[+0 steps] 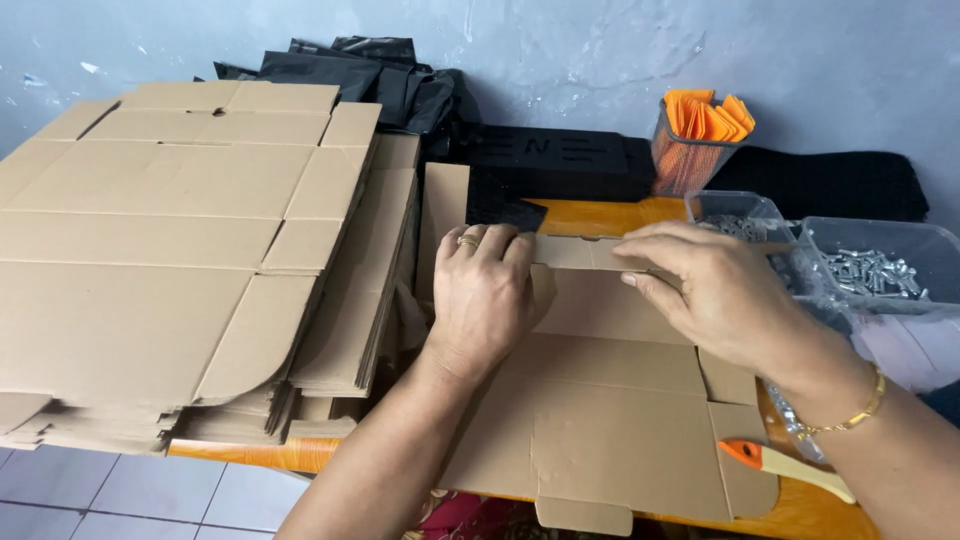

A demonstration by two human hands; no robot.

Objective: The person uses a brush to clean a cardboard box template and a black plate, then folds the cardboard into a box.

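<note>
Cardboard [600,400], a flat die-cut sheet, lay on the orange table [600,213] in front of you, its far flap [580,252] folded up. Your left hand [483,295] pressed palm-down on the sheet, fingers curled over the flap's left end, a ring on one finger. Your right hand [715,290] gripped the flap's right end, fingers lying along its top and thumb underneath, a gold bracelet [850,415] at the wrist. A tall stack [170,240] of the same flat sheets stood just to the left. Two clear bins of screws [870,268] sat to the right, a mesh cup of orange pieces [700,135] behind them, and black bags [370,75] against the wall.
</note>
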